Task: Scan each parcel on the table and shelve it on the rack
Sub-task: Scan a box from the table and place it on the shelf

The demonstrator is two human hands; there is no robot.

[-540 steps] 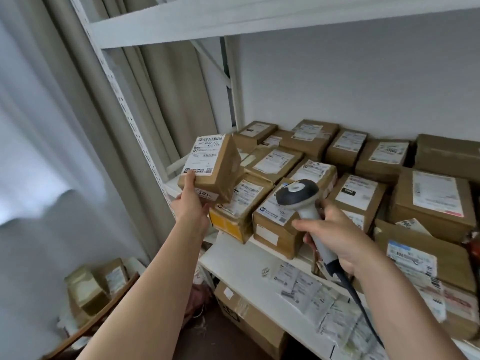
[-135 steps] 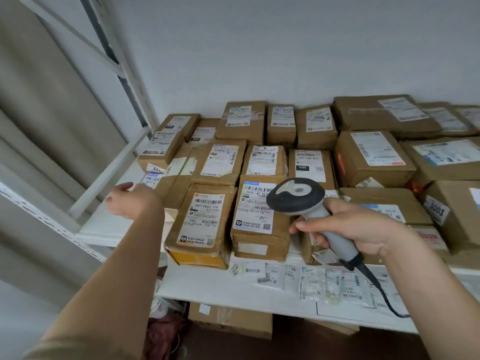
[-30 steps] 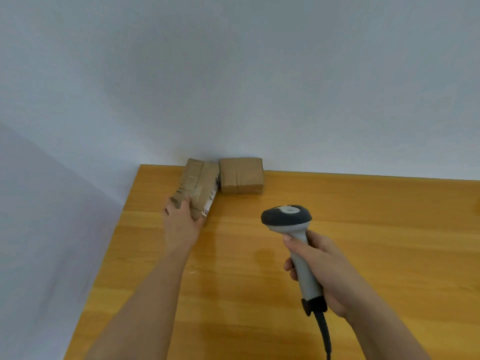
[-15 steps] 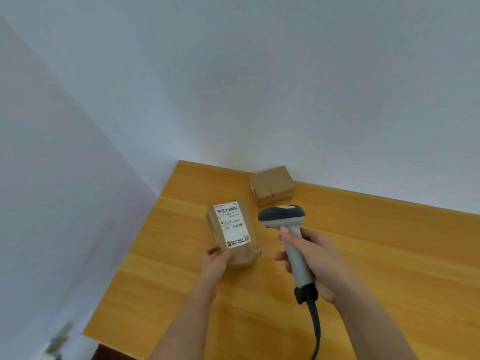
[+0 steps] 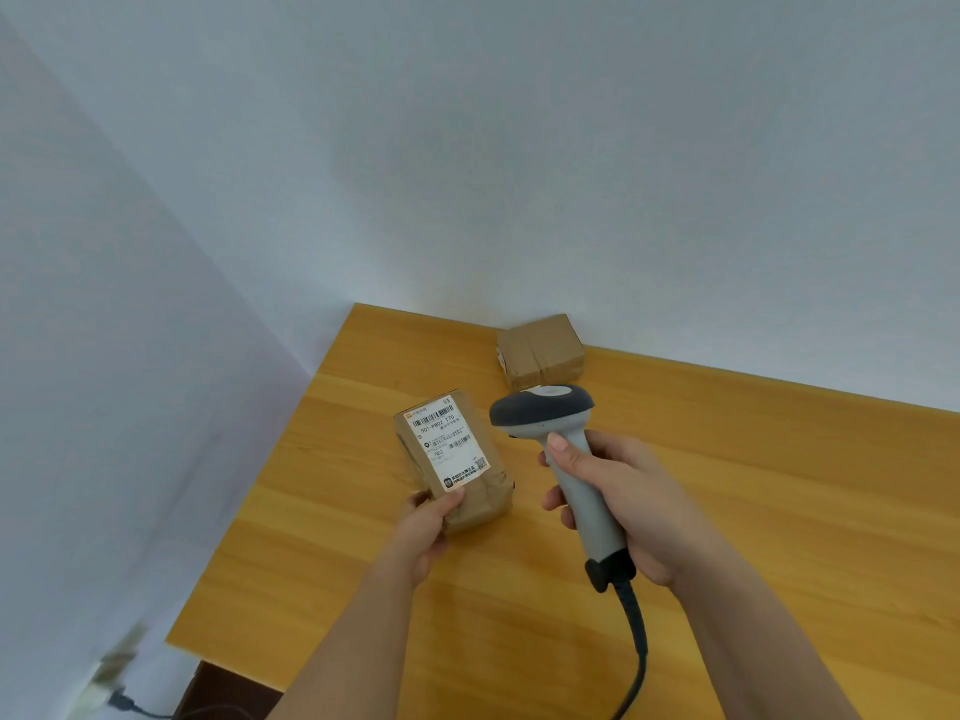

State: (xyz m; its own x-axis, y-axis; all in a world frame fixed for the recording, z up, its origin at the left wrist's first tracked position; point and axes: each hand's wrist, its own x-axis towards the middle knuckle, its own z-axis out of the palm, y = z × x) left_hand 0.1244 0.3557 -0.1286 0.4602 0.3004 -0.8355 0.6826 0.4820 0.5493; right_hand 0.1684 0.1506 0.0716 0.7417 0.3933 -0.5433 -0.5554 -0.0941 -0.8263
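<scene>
Labelled parcel (image 5: 453, 467) in left hand (image 5: 426, 527), scanner (image 5: 566, 459) gripped by right hand (image 5: 631, 504)

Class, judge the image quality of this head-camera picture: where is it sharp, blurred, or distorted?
Head view: soft, even light, no glare; the label on the held parcel is fairly sharp, its small print unreadable; the lower-left corner is smeared; the table edge looks tilted by the wide lens.

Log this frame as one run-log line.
phase: scan | left hand: holds labelled parcel, label up | right hand: grips scanner beside it | second parcel: on table
</scene>
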